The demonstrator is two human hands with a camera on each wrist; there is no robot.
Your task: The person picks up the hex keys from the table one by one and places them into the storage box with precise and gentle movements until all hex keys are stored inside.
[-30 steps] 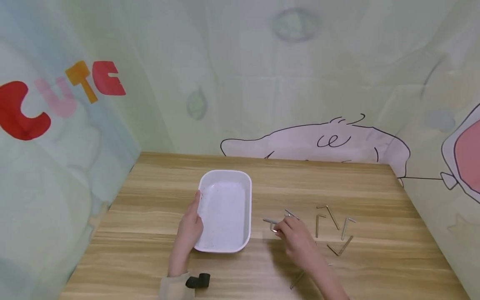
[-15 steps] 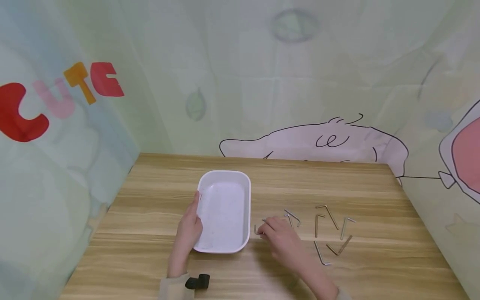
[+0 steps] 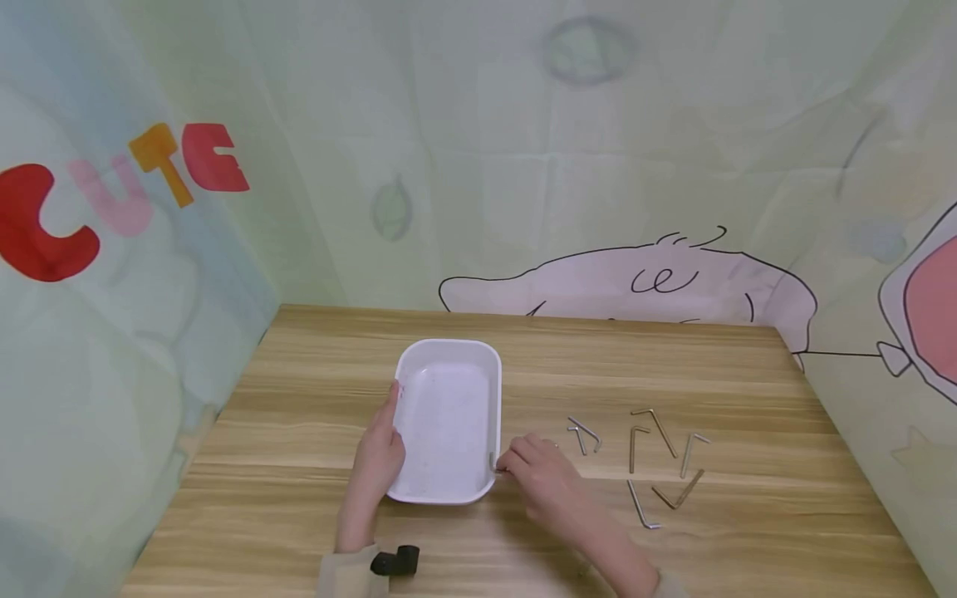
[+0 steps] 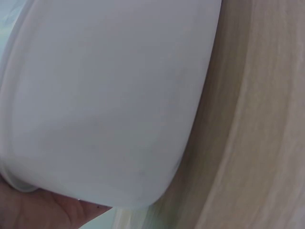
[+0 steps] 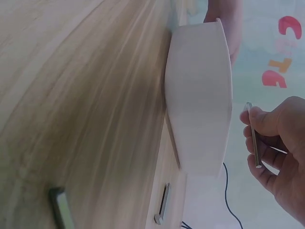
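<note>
A white plastic tray [image 3: 449, 415] lies on the table with its long sides running away from me. My left hand [image 3: 380, 453] holds its left side, fingers along the outer wall; in the left wrist view only part of that hand [image 4: 45, 207] shows beyond the tray's corner. At the right rim, my right hand [image 3: 546, 482] pinches an L-shaped hex key [image 5: 255, 138] between thumb and fingers. The key's bent end overlaps the tray's inner right edge in the head view. Several other hex keys, such as a silver one [image 3: 640, 507], lie to the right of this hand.
The wood-grain table [image 3: 336, 349] carries two silver hex keys [image 3: 586, 433] close together behind the right hand, and bronze-toned ones [image 3: 679, 492] farther right. A printed cloth [image 3: 478, 166] hangs along the table's back and sides.
My right hand has moved left, from among the loose hex keys to the tray's right rim, carrying a hex key. My left hand and the tray stay in place.
</note>
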